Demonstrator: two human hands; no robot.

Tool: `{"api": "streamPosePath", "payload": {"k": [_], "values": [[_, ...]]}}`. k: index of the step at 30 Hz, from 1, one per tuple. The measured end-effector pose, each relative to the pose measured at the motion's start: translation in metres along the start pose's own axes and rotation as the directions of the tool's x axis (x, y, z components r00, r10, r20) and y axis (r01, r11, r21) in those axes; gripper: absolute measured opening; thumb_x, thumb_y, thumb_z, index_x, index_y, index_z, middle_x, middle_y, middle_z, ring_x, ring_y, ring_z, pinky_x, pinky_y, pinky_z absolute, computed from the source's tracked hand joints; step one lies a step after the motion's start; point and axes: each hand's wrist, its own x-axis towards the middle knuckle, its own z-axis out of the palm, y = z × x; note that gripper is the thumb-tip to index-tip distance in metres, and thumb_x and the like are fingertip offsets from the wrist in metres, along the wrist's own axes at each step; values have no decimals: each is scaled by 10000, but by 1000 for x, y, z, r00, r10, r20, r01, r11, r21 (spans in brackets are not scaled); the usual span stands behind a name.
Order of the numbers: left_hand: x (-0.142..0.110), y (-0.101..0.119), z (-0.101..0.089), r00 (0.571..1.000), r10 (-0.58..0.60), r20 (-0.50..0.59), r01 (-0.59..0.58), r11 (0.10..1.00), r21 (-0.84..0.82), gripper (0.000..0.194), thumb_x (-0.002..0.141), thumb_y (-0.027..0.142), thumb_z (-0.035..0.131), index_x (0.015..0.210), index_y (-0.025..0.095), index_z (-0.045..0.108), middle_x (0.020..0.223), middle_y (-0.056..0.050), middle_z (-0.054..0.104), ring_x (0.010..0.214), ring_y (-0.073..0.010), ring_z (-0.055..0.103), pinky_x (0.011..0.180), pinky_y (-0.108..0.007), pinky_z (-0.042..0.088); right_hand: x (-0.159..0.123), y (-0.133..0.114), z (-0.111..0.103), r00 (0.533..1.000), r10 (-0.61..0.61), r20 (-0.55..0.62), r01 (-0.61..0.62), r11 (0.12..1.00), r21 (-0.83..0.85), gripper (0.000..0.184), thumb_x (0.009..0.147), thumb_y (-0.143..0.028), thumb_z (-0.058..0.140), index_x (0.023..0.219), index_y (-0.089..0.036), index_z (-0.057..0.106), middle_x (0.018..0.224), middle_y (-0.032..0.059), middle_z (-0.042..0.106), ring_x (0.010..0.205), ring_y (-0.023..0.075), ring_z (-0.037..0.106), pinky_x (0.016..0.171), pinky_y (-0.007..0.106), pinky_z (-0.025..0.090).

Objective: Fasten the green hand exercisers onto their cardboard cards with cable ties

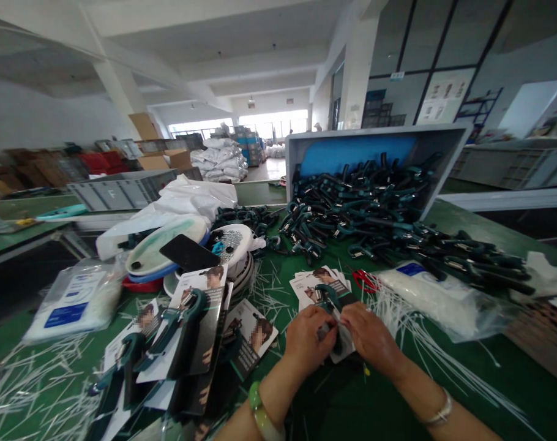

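My left hand (pixel 310 335) is closed around dark green-handled pliers (pixel 327 295) that lie on a printed card (pixel 347 344). Close beside it, the fingers of my right hand (pixel 373 340) pinch together at the tool's handles. Something thin and pale shows at those fingertips, too small to name. More printed cards (pixel 301 288) are stacked just behind the tool. Left of my hands, several cards with the same pliers (pixel 189 312) fixed on them form an overlapping pile. Loose white cable ties (pixel 400 315) fan out to the right of my right hand.
A tilted grey crate (pixel 446 174) spills a heap of green pliers (pixel 352 202) onto the green table. Red-handled scissors (pixel 365 280) and a bag of cable ties (pixel 444 297) lie right. At left are a dark phone (pixel 190 253), round tubs (pixel 235 245) and another plastic bag (pixel 76 300).
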Motion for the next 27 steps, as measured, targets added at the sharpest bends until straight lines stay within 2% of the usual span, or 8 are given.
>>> {"api": "streamPosePath", "payload": {"k": [3, 5, 9, 11, 13, 17, 23, 27], "values": [[3, 7, -4, 999, -26, 30, 22, 993, 114, 124, 764, 267, 556, 859, 272, 636, 906, 12, 609, 860, -146, 557, 747, -245, 444, -2, 2, -1, 972, 105, -211, -103, 994, 23, 194, 869, -222, 383, 745, -198, 532, 748, 67, 597, 750, 191, 557, 702, 329, 456], [3, 11, -4, 997, -45, 63, 36, 989, 144, 125, 772, 280, 538, 858, 284, 630, 919, 17, 606, 871, -149, 554, 754, -250, 444, -5, 1, 1, 936, 223, -274, -207, 975, 86, 183, 873, -263, 390, 773, -198, 529, 760, 68, 602, 749, 191, 570, 693, 322, 457], [-3, 15, 1, 990, -130, 61, 118, 980, 163, 312, 733, 414, 574, 1016, 282, 582, 1012, -14, 586, 920, -190, 550, 786, -301, 449, -4, -5, 4, 925, 379, -39, -349, 883, 313, 235, 896, -341, 369, 871, -189, 546, 675, 18, 589, 601, 147, 570, 602, 271, 459], [-6, 17, 4, 983, -173, 58, 159, 969, 190, 472, 711, 518, 567, 1117, 278, 539, 1024, -38, 583, 925, -220, 557, 762, -322, 455, 0, -6, 3, 911, 393, 122, -407, 811, 421, 264, 902, -369, 360, 885, -186, 549, 559, -32, 523, 487, 120, 519, 518, 239, 435], [-6, 16, 5, 978, -193, 81, 171, 960, 223, 477, 753, 537, 503, 1153, 278, 524, 1001, -46, 594, 898, -220, 576, 725, -308, 456, 7, -6, 1, 897, 381, 226, -443, 752, 489, 275, 901, -385, 365, 882, -184, 551, 515, -54, 487, 463, 110, 500, 494, 223, 417], [-2, 6, -3, 968, -189, 163, 139, 950, 278, 397, 783, 446, 492, 1140, 279, 536, 956, -31, 592, 825, -183, 596, 686, -262, 450, 19, -6, -4, 902, 308, 301, -427, 736, 526, 289, 897, -394, 384, 862, -174, 567, 580, -36, 521, 552, 109, 524, 567, 225, 421], [4, -19, -22, 958, -76, 277, -3, 961, 276, 281, 777, 380, 511, 1022, 253, 567, 1008, -28, 520, 835, -164, 581, 728, -267, 450, 34, -12, 3, 895, 122, 429, -378, 718, 584, 314, 901, -414, 371, 836, -167, 555, 557, -52, 469, 498, 89, 456, 513, 202, 380], [11, -26, -28, 940, -28, 341, -75, 956, 283, 291, 759, 390, 534, 1022, 272, 574, 981, -18, 511, 830, -158, 576, 704, -241, 451, 38, -10, 6, 909, 76, 410, -312, 779, 545, 273, 909, -369, 359, 789, -181, 517, 597, -37, 523, 536, 96, 487, 549, 210, 386]]}}
